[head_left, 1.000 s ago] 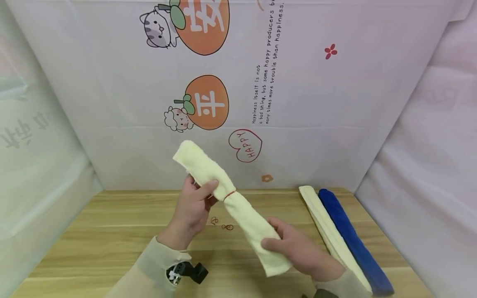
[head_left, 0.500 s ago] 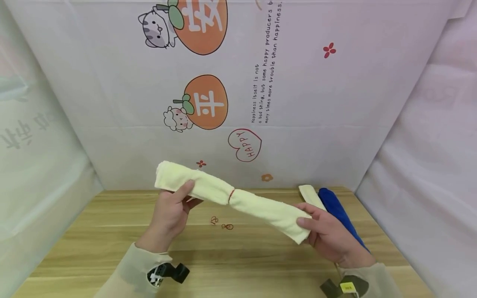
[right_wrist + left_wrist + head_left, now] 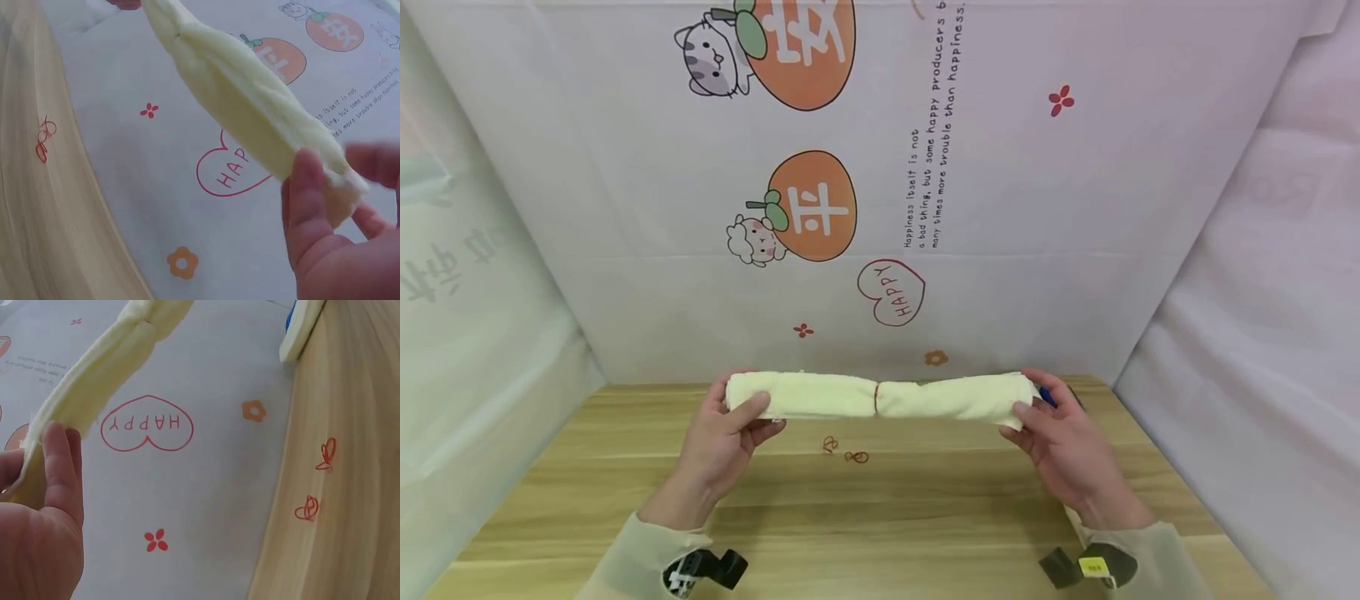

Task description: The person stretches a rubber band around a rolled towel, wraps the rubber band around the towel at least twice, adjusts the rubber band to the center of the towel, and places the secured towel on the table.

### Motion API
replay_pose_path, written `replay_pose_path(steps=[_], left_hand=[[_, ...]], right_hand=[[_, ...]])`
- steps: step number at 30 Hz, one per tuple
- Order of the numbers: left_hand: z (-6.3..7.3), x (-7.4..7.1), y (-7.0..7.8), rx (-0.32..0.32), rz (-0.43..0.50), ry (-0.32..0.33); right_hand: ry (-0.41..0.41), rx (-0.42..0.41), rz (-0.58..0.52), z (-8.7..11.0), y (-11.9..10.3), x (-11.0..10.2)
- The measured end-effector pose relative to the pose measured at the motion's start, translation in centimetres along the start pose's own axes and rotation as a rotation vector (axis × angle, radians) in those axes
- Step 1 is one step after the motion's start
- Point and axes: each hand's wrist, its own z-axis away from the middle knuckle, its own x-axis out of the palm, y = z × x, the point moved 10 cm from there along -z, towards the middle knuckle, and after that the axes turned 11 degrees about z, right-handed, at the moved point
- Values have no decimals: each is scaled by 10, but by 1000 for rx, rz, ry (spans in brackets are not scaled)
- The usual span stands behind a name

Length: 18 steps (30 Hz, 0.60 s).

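A folded pale yellow towel (image 3: 820, 395) is held level above the table, cinched at its middle by a thin red band (image 3: 876, 399). My left hand (image 3: 718, 442) pinches its left end, thumb in front and fingers behind. The right hand (image 3: 1067, 446) grips the opposite end in the same way. In the left wrist view the towel (image 3: 94, 381) runs up and away from the fingers; the right wrist view shows the towel (image 3: 250, 100) with lengthwise folds. Two loose red bands, one (image 3: 857, 457) beside the other (image 3: 830, 445), lie on the wooden table below.
At the table's right, a blue rolled cloth (image 3: 1047, 397) and a cream one (image 3: 303, 328) are mostly hidden behind my right hand in the head view. A printed white sheet (image 3: 1000, 208) stands behind the wooden table (image 3: 880, 533), with white sheets at both sides.
The towel has swung from a steep diagonal to level. My left hand has moved left and down, while the right has gone right and up; both have kept hold.
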Motion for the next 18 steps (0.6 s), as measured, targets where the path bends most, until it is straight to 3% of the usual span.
replay_pose_path(steps=[3,7,13,18], left_hand=[[2,-2,-2,0,-31,-35],[3,-5,-5,4,-53,-65],[5,-10,-12,-35,-83,-82],[3,-16,-13,-50,-71,-36]], right_hand=[[-29,9,60,-4,3,0],[-5,34,94,-6,8,-5],[29,70,-6,-8,15,-14],[75,96,-56,-10,19,-18]])
